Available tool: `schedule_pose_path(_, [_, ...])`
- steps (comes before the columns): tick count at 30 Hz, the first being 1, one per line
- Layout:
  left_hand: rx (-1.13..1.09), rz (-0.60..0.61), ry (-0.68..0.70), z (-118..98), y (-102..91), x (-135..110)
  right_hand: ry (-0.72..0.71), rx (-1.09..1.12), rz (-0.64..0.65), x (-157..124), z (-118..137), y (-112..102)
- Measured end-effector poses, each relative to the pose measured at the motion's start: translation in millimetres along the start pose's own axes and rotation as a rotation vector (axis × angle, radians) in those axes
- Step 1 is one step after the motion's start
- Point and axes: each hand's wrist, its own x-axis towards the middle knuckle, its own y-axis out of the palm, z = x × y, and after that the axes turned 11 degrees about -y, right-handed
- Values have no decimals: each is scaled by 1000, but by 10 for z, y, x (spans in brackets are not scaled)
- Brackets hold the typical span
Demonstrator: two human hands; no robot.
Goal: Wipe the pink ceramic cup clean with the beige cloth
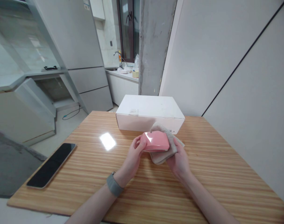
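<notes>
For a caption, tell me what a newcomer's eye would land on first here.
First, the glossy pink object, held in the left grip above the wooden table, with the gray cloth in the right grip at its right end. Next, the white box behind them, then the black-screened phone near the table's left edge.

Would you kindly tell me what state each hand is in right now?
Left hand: closed on one end of the glossy pink case.
Right hand: holding the grey cloth against the case's other end.
</notes>
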Motion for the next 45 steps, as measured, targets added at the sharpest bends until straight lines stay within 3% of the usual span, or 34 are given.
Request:
schedule_pose_path(4, [-96, 145, -87, -4, 24, -12, 173, 36, 66, -81, 2, 67])
schedule_pose_path(9, [-58, 134, -98, -14, 31, -20, 46, -42, 93, -87, -46, 51])
schedule_pose_path(16, [127, -83, 99, -5, -2, -9, -194, -245, 286, -160, -89, -49])
schedule_pose_path(20, [238, -172, 145, -28, 17, -47, -293, -352, 393, -197, -97, -68])
schedule_pose_path(22, [236, -165, 126, -15, 14, -34, -261, -312, 356, -170, -128, -78])
schedule_pose_path(27, [-39, 10, -58, 41, -32, 70, -64, -171, 66, -29, -183, -111])
schedule_pose_path(30, [-27, 94, -86, 16, -36, 68, -6, -102, -28, 29, -131, -92])
schedule_pose_path(37, [51, 47, -74, -59, -5, 15, 39, 6, -107, 37, -29, -29])
schedule_pose_path(41, [37, 97, -47, -44, -18, 40, 69, 34, -44, -3, -34, 0])
schedule_pose_path(45, [12, 188, -120, -58, 4, 2, 50, 12, 47, -23, -39, 14])
